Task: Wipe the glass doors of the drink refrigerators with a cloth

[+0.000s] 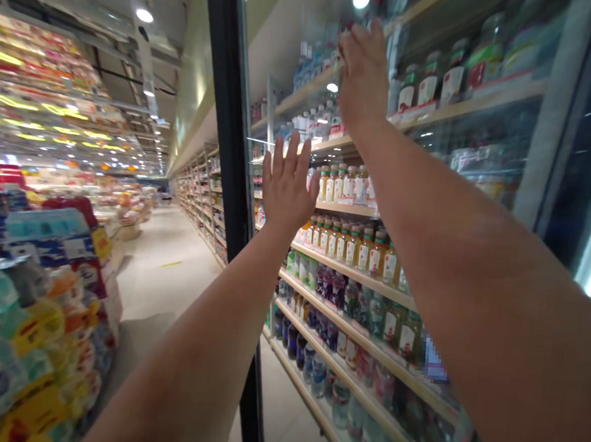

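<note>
The pane (308, 22) stands upright in front of both hands, w/ its dark frame (229, 130) just left of the L hand (286, 190). Step in hand: both palms are up at the glass, prob. on it, tho contact is hard to judge thru glare & blur. L hand is spread, fingers up, thumb out to the right. R hand (363, 78) is raised higher, to the right of the L, fingers partly bent; can't tell if anything's pinched in it. Any move from here calls for flat, even pressure & fingers kept off the frame edge.

Materials: pane is smooth, clear, w/ white glints around the R hand; frame is straight, dark, slim, matte-looking. Beyond the hands, shelves (352, 271) w/ pale, wood-like edges slope down to the right. On them, below & right of the L hand, rows of bottles (364, 248), glossy, rounded, amber w/ white labels; darker & clear ones lower down.

Far left of the L hand: stacked packs (43, 325), crinkly, shiny, yellow/red/teal, blurred. Btwn them & the frame, the floor (167, 266) is pale, smooth, hard. Overhead, round lights (144, 15).
</note>
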Motion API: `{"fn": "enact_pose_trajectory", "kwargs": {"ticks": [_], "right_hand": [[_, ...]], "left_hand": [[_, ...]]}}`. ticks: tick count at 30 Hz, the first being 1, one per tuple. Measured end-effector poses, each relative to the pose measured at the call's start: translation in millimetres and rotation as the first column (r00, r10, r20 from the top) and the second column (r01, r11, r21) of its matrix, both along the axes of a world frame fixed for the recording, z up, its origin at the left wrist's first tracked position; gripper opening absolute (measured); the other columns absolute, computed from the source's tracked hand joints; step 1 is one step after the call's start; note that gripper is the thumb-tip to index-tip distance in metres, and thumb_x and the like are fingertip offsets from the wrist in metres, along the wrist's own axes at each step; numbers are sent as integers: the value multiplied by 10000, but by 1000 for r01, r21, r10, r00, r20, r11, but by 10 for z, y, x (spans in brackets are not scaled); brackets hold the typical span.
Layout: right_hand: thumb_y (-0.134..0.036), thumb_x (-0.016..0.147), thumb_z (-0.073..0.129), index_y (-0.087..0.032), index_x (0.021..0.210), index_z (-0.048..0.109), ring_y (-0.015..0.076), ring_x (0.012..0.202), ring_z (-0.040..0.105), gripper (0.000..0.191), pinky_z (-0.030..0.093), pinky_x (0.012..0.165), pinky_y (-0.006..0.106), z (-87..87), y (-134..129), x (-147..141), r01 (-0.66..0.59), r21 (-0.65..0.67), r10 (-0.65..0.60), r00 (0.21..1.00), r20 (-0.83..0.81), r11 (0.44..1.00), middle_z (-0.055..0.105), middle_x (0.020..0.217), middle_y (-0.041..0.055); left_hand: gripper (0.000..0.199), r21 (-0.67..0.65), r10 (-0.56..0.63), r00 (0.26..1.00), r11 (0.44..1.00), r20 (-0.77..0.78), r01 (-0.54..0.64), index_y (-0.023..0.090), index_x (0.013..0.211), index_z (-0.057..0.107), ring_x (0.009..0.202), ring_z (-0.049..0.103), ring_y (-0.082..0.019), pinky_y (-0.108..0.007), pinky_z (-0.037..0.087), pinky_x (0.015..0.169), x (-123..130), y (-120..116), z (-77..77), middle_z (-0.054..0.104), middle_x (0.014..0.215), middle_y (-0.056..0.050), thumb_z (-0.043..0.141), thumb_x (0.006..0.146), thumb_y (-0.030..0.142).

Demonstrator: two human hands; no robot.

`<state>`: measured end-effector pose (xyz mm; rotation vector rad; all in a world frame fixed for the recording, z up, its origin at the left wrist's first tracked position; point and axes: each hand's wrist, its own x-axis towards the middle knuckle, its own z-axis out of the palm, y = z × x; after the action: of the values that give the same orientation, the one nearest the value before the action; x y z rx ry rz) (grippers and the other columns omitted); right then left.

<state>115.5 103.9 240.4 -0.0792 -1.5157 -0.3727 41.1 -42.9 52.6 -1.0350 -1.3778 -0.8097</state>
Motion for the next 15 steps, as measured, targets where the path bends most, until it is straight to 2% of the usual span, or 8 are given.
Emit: {"fn": "enact_pose_trajectory", "kwargs": {"ticks": [2, 5, 8, 12, 14, 15], "right_hand": [[-156, 1055, 295, -152, 1419, 495, 176, 1537, 229, 416, 161, 1304, 505, -123, -35, -33, -25, 0, 25, 999, 35, 1000, 473, 1559, 24], [-65, 1027, 351, -121, 1428, 513, 209, 1545, 233, 436, 172, 1310, 465, -526, -97, 16, -49, 38, 44, 993, 109, 998, 462, 1569, 50], [-9, 975, 358, -167, 1434, 545, 230, 1556, 243, 520, 184, 1322, 456, -1172, -134, 127, -38, 65, 24, 980, 198, 997, 462, 1579, 25], [-88, 1018, 288, -265, 1514, 451, 191, 1579, 169, 551, 218, 1310, 513, -2224, -74, 332, -129, 115, 82, 934, 349, 985, 464, 1579, 11], [-104, 1027, 290, -266, 1531, 432, 174, 1578, 162, 548, 228, 1313, 482, -2597, -3, 456, -169, 178, 68, 882, 466, 969, 457, 1587, 18], [-114, 1032, 296, -253, 1523, 449, 174, 1575, 179, 532, 247, 1310, 462, -2689, 40, 514, -184, 220, 45, 854, 519, 958, 463, 1584, 25]], "left_hand": [[606, 0, -11, 1000, 1000, 5, 11, 206, 1560, 399, 1570, 130, -271, -497, 60, 1299, -10, 4, -2, 285, 1658, -49, 391, 1005, 449], [607, 0, -59, 998, 998, 19, 59, 262, 1554, 403, 1574, 106, -243, -491, 44, 1305, -48, 22, 3, 260, 1665, 5, 398, 1000, 509], [656, -8, -118, 992, 993, 42, 119, 275, 1560, 386, 1578, 44, -209, -470, -11, 1314, -116, 60, 24, 213, 1671, 56, 380, 984, 589], [801, -14, -197, 977, 980, 79, 198, 246, 1577, 333, 1556, -140, -152, -417, -145, 1299, -194, 121, 72, 131, 1677, 118, 310, 926, 712], [843, -28, -222, 971, 974, 88, 225, 225, 1583, 309, 1538, -199, -138, -402, -193, 1278, -192, 133, 93, 97, 1679, 124, 280, 909, 732], [846, -33, -216, 972, 975, 92, 220, 215, 1583, 303, 1542, -192, -142, -409, -194, 1274, -178, 131, 101, 90, 1681, 115, 276, 910, 727]]}}
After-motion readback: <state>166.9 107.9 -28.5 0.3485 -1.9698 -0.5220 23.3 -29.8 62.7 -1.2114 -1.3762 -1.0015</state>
